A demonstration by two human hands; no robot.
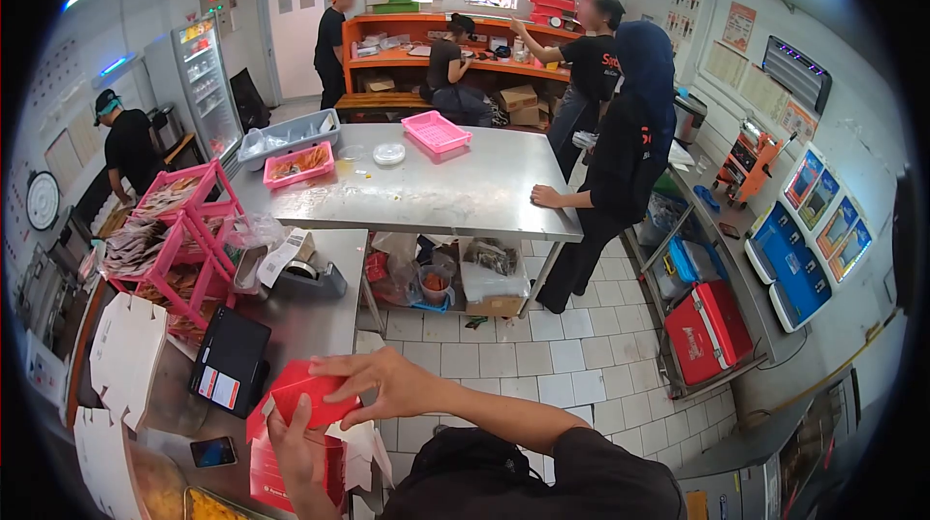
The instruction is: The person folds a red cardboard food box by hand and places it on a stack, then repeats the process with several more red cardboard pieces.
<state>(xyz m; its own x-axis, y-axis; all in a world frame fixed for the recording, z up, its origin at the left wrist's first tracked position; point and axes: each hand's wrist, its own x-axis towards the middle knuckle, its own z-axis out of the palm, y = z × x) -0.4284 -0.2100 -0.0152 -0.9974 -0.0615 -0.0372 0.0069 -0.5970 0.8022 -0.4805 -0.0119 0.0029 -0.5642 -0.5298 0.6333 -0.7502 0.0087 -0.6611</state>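
A red cardboard box (308, 386), partly folded, is held between my two hands above the counter's near edge. My left hand (295, 447) grips its near side, thumb and fingers pressed against the board. From the right, my right hand (387, 382) reaches over with its fingers bent onto the top panel. Just below lies more red and white printed carton (271, 476), partly covered by my left hand and forearm. A black tablet-like screen (229, 362) stands to the left of the box, and a phone (213, 452) rests nearby.
Pink racks (189, 258) full of packets and white cartons (126, 355) stand at left. Yellow food (218, 505) sits in a tray at the bottom. Beyond, a steel table (465, 181) holds baskets; a person (620, 161) stands at its right end. A red cooler box (707, 336) is at right.
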